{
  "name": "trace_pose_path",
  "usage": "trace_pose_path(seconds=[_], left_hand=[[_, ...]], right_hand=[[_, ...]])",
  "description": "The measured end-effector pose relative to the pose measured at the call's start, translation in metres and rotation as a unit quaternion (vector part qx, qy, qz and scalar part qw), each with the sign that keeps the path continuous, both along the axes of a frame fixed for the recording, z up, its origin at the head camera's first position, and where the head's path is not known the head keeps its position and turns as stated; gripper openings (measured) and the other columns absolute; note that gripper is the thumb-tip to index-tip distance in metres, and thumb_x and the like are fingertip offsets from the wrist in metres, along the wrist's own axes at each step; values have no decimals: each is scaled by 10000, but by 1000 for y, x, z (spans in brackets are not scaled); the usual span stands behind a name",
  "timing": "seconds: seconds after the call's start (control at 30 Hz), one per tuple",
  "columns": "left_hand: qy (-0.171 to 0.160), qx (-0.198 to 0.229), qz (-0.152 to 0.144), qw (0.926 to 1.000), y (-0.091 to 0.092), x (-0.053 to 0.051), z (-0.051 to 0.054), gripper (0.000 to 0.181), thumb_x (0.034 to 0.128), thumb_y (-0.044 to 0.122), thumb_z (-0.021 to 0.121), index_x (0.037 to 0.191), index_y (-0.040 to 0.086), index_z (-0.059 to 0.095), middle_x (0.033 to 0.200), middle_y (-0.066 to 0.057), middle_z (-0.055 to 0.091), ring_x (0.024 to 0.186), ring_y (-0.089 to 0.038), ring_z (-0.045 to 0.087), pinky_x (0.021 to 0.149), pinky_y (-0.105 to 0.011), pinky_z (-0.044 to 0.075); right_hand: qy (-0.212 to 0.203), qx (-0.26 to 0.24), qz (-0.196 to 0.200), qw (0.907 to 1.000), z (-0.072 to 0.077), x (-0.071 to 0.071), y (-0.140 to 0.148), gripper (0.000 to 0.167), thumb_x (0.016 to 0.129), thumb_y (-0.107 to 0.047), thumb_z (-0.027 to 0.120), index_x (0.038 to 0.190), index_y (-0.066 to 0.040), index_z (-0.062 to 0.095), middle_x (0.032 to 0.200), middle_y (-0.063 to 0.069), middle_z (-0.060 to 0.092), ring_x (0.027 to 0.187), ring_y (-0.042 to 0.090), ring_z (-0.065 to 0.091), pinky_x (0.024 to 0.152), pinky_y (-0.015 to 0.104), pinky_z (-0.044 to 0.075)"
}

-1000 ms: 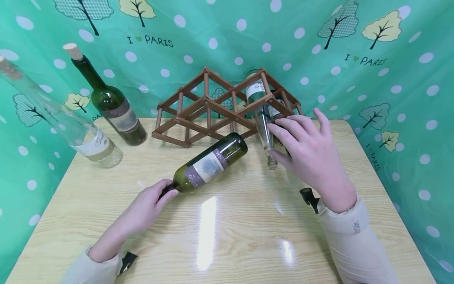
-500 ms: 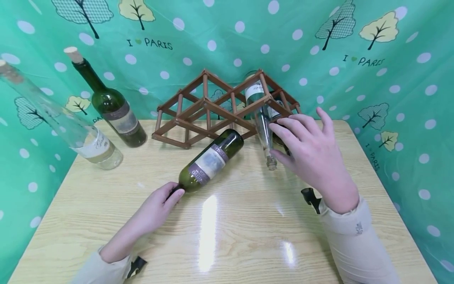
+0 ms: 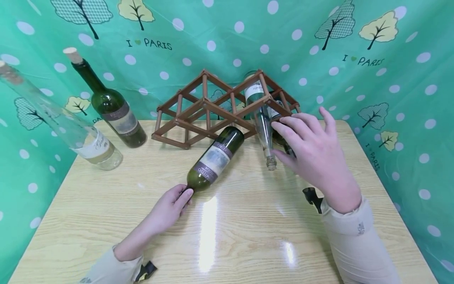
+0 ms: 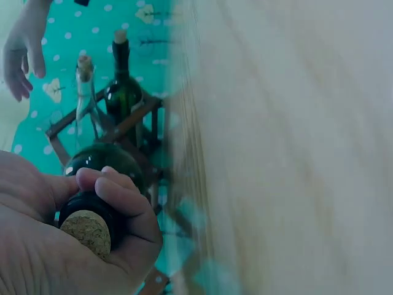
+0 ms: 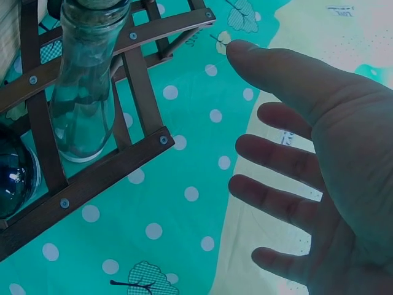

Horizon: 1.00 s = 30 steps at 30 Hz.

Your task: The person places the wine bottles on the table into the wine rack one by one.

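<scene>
"See the wooden rack (image 3: 205,103)?"
"Yes, with the held green bottle (image 3: 215,159) tilted, base (image 3: 236,134) just in front of it."
"And the hands?"
"Right hand (image 3: 313,152) loose, holding nothing; left hand (image 3: 172,205) wrapped round the neck (image 4: 101,206)."
"Tip?"
"I'd keep the base square to the slats (image 3: 220,111), steering gently from the cork (image 4: 86,233) end."

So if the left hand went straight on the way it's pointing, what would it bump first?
Probably the wooden rack. The left hand holds a green bottle by its neck, base toward the rack, so the bottle would touch first. The gap is hard to judge.
</scene>
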<state>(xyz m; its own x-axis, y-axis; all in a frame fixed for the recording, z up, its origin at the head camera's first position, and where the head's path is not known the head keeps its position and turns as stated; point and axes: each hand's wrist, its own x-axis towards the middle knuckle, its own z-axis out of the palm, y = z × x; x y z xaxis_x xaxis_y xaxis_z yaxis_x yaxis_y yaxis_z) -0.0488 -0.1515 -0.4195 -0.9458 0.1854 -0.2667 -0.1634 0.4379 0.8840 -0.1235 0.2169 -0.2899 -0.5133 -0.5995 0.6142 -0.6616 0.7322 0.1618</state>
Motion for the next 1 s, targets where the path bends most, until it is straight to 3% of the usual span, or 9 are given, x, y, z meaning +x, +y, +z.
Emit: trace_pose_path(seconds=[0.23, 0.43, 0.67, 1.0], left_hand=[[-144, 346, -37, 9993, 12, 3, -4, 353, 1157, 276, 464, 996, -4, 607, 663, -60, 520, 534, -121, 426, 469, -248, 355], [-298, 567, 18, 9979, 21, 7, -7, 348, 1157, 272, 462, 995, -3, 600, 658, -51, 523, 533, -110, 421, 463, -232, 339], [-554, 1009, 283, 9930, 27, 12, -6, 327, 1154, 264, 466, 1049, -24, 581, 733, -68, 546, 573, -112, 450, 465, -208, 345], [-679, 1500, 493, 9851, 40, 12, -5, 291, 1151, 239, 465, 1108, -31, 565, 860, -76, 581, 638, -126, 496, 528, -210, 396]], right_hand=[[-435, 152, -175, 9988, -2, -3, 5, 769, 795, -351, 951, 1438, -63, 642, 1348, 184, 672, 1256, 454, 575, 1126, 722, 366], [-868, 211, -254, 9957, -2, -4, 7, 774, 836, -367, 923, 1479, -73, 607, 1392, 185, 638, 1293, 449, 545, 1120, 703, 374], [-969, 234, -289, 9946, -1, -5, 9, 782, 846, -363, 914, 1490, -63, 587, 1405, 187, 623, 1313, 438, 526, 1116, 691, 380], [-1029, 265, -256, 9940, -1, -3, 9, 782, 850, -361, 912, 1497, -66, 586, 1399, 180, 623, 1302, 430, 529, 1109, 672, 390]])
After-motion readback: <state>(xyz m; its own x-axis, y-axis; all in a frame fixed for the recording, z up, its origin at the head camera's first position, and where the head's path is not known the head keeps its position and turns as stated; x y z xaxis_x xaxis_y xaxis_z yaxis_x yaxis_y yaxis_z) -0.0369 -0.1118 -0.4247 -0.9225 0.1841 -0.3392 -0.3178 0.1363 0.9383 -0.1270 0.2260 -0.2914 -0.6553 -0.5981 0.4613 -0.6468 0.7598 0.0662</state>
